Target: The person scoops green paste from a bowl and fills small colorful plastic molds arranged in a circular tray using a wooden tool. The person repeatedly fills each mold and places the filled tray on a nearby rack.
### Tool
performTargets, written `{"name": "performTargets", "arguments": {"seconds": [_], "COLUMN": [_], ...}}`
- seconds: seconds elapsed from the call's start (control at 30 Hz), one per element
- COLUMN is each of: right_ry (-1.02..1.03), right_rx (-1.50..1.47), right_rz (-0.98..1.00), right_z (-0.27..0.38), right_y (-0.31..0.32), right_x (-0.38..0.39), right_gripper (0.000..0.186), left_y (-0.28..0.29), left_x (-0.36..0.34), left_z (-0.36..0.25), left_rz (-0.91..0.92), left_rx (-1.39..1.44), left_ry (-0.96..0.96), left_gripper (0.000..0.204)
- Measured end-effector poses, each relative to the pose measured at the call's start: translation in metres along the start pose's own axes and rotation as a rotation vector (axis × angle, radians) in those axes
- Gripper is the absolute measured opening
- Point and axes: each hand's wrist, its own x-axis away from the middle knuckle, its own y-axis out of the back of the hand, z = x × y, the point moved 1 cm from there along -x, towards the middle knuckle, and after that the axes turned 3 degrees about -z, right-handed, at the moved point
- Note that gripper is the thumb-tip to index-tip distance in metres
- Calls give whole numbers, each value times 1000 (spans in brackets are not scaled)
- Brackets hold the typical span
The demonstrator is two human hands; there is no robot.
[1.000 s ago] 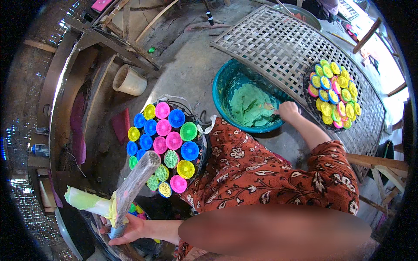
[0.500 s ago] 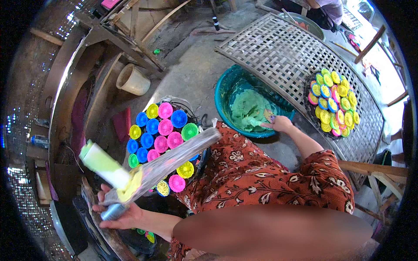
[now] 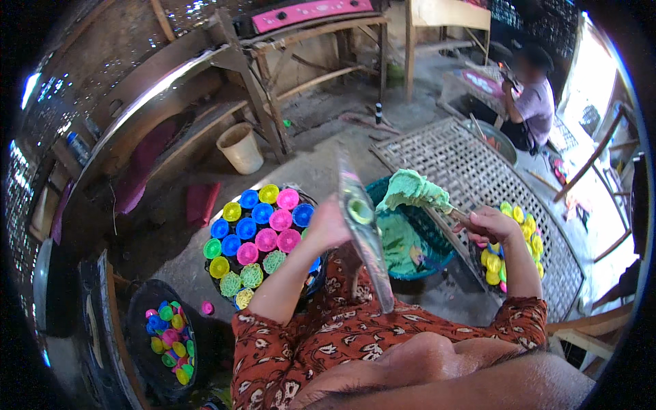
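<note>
My left hand (image 3: 326,224) is closed on a long, narrow wooden press board (image 3: 372,249), held on end in front of my body. A green-rimmed round hole (image 3: 360,211) shows in its middle. My right hand (image 3: 493,224) grips a flat, wooden-looking spatula (image 3: 459,214), its blade buried under a big lump of pale green dough (image 3: 412,190). That lump is up over the teal basin (image 3: 443,263), where more green dough (image 3: 400,239) lies. Left of the board, a round tray carries bright plastic cup moulds (image 3: 266,239); several nearer ones hold green or cream strands (image 3: 251,275).
A woven bamboo platform (image 3: 437,154) at the right bears a second tray of mostly yellow moulds (image 3: 493,266). A black tub (image 3: 147,342) of loose moulds stands lower left. Beyond are a beige bucket (image 3: 240,148), a wooden bench (image 3: 321,41) and a seated person (image 3: 533,102).
My left hand has brought the board from the far left to the middle and turned it on end. My right hand has risen out of the basin with dough on the spatula. The view has tilted upward.
</note>
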Motion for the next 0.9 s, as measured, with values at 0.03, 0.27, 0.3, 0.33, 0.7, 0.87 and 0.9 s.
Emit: {"name": "performTargets", "arguments": {"seconds": [0.03,0.27,0.3,0.33,0.7,0.87,0.9], "right_ry": [8,615,688,735,1492,1237,1168], "right_rx": [97,1127,1277,1426,2099,1715,1622], "right_rz": [-18,-209,-269,-366,-485,-743,-723], "right_z": [11,110,129,145,140,161,164], "right_y": [-3,-30,-36,-46,-136,-95,-88], "right_x": [0,7,14,12,-18,22,29], "right_gripper": [62,32,27,25,11,22,21], "left_y": [-3,10,9,8,4,19,19], "left_x": [-5,-7,-7,-7,-8,-9,-11], "left_z": [-7,-30,-30,-30,4,37,40], "left_rz": [65,140,142,145,181,54,32], "left_rx": [-25,-197,-233,-256,-49,93,134], "left_ry": [-47,-136,-167,-227,-128,2,48], "left_gripper": [45,44,44,44,50,43,43]}}
